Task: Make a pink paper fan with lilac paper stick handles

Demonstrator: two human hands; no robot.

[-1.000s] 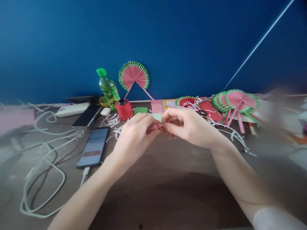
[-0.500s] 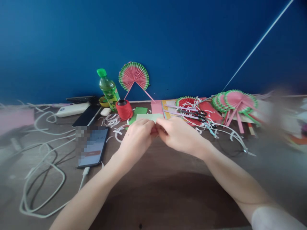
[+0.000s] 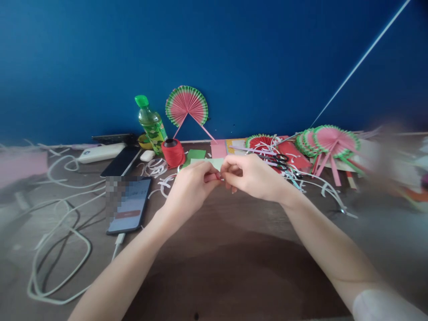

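My left hand (image 3: pixel 192 186) and my right hand (image 3: pixel 250 176) meet over the middle of the table, their fingertips pinched together. A small pink-red bit shows at the left fingertips, with a white speck beside it; what it is I cannot make out. Just behind the fingers lie a pale green paper sheet (image 3: pixel 215 163), a green paper piece (image 3: pixel 196 154) and a pink paper sheet (image 3: pixel 218 149). The spool of red thread (image 3: pixel 173 154) stands beyond my left hand. Behind my right hand are scissors (image 3: pixel 282 158) among white paper strips, over a red folded fan (image 3: pixel 257 141).
A pink and green paper fan (image 3: pixel 187 107) leans on the blue wall, near a green drink bottle (image 3: pixel 152 125). More fans (image 3: pixel 336 140) are stacked at right. A phone (image 3: pixel 132 207), a power bank (image 3: pixel 102 153) and a looping white cable (image 3: pixel 88 249) occupy the left side.
My right hand has turned and shifted slightly up and right, its fingers now more visible. My left fingertips now show the pink-red bit more clearly. The objects on the table stay put.
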